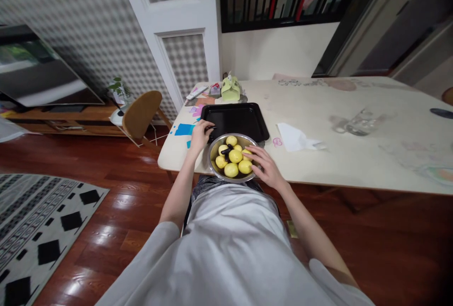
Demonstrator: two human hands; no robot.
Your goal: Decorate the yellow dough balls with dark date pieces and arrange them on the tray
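Note:
A metal bowl (211, 166) at the table's front edge, close against my body, holds several yellow lemons (235, 156). Among them lie a few small, dark, elongated pieces (227, 150) whose kind I cannot make out. My left hand (201, 137) is closed in a pinch over the left edge of a black tray (235, 116), with a similar small dark piece (213, 127) at its fingertips. Over the bowl's right rim reaches my right hand (265, 166), its fingers stretched and apart, touching or very near the lemons on that side.
Behind the tray stand a green tissue box (230, 89) and a white remote (197, 92). White paper (297, 137) and a clear glass (361, 123) are on the table (318, 103) to the right. A wooden chair (142, 116) stands left of the table.

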